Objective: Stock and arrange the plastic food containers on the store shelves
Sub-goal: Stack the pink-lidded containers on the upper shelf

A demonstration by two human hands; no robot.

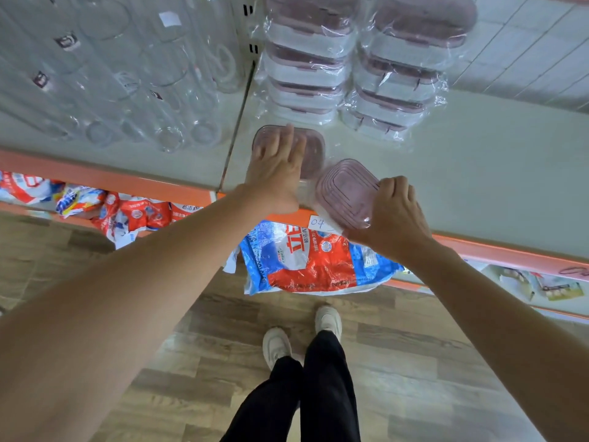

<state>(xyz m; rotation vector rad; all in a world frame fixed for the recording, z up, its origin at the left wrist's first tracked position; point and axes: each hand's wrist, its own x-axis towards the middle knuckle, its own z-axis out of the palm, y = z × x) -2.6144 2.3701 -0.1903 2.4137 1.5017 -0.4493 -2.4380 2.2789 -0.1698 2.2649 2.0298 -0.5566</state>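
- Head view looks steeply down on a pale shelf with an orange front edge, running across the middle of the frame; its right half lies bare, likely the room meant for more stock.
- Two stacks of wrapped containers with mauve lids stand at upper centre against the back, side by side, probably the pattern the new pieces should follow.
- Clear glassware fills the upper left bay, past a divider.
- Red-and-blue detergent bags lie on the lower shelf, bottom centre.
- One loose container lies flat on the shelf just in front of the left stack; the left hand rests on its lid with fingers spread and straight, seemingly pressing it still or sliding it.
- A second container, tilted at the shelf's front edge, is gripped at its right side by the curled fingers of the right hand, apparently about to be set down beside the first.
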